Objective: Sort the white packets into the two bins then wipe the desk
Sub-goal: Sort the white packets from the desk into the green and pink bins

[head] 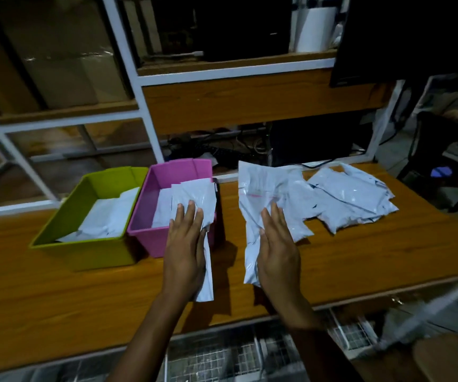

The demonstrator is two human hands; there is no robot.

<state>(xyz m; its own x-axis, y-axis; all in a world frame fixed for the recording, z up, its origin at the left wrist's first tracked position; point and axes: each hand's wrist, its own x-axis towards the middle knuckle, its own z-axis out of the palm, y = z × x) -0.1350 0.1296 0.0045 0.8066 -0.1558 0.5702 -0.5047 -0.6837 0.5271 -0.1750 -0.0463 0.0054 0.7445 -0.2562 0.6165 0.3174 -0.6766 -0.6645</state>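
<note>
My left hand (pixel 185 249) holds a white packet (pixel 197 197) that hangs over the near right corner of the pink bin (pixel 142 230). More white packets lie inside that bin. A green bin (pixel 79 244) beside it on the left also holds white packets. My right hand (pixel 279 246) grips a larger crumpled white packet (pixel 261 188) just above the wooden desk (pixel 57 293). A loose pile of white packets (pixel 352 197) lies on the desk to the right of it.
A white-framed shelf unit (pixel 150 111) with cables and dark equipment rises behind the desk. A dark monitor (pixel 404 37) hangs at the upper right. A chair (pixel 440 161) stands past the desk's right end. Wire mesh (pixel 222 354) shows below the front edge.
</note>
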